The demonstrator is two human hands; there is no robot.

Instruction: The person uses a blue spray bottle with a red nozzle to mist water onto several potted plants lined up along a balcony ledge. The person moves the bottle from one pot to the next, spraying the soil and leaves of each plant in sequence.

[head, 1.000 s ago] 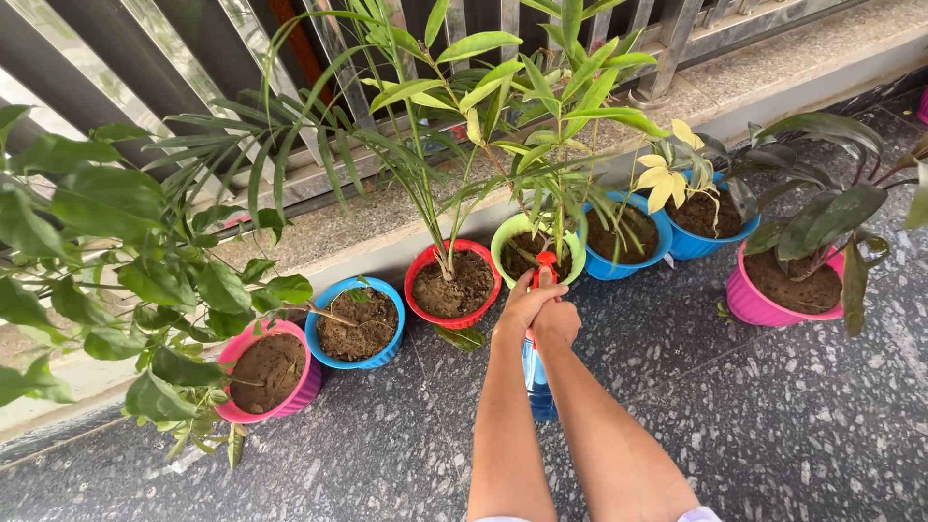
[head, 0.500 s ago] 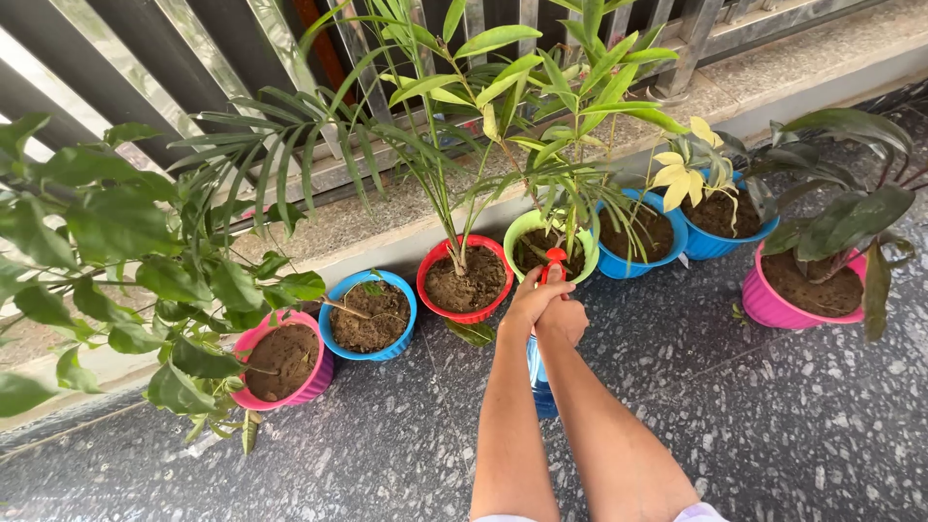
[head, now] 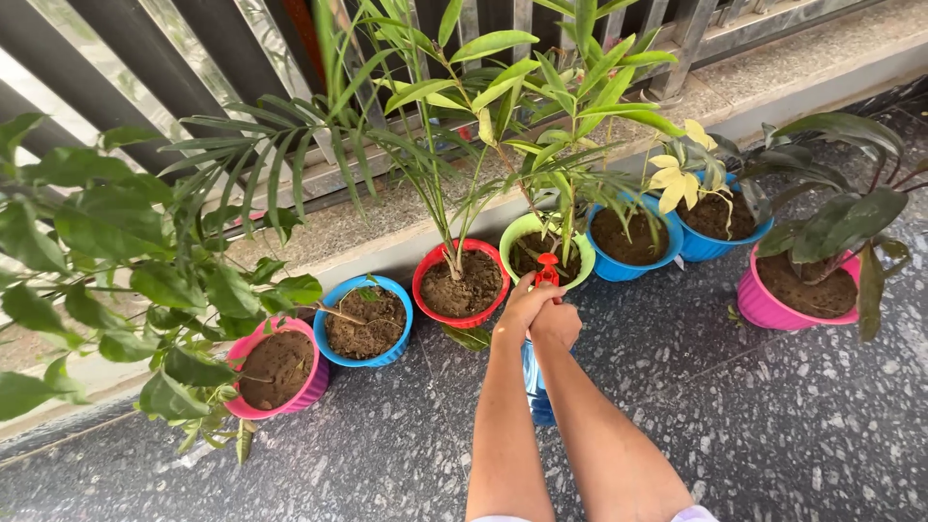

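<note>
Your left hand (head: pixel 527 302) wrapped over red spray head; right hand (head: pixel 558 324) clamped on spray bottle (head: pixel 535 372), centre frame, just below green pot (head: pixel 516 232). Since a second ago both hands barely shifted, nozzle kept toward green pot. Red pot (head: pixel 421 274) left of it.

Six plastic pots of soil stand in a row on the speckled dark floor (head: pixel 793 425) along a stone ledge (head: pixel 387 217): pink pot (head: pixel 314 387), blue pot (head: pixel 396 343), red pot (head: pixel 422 290), two more blue pots (head: pixel 667 253), and another pink pot (head: pixel 759 309). Metal railing bars (head: pixel 145 58) rise behind.
</note>
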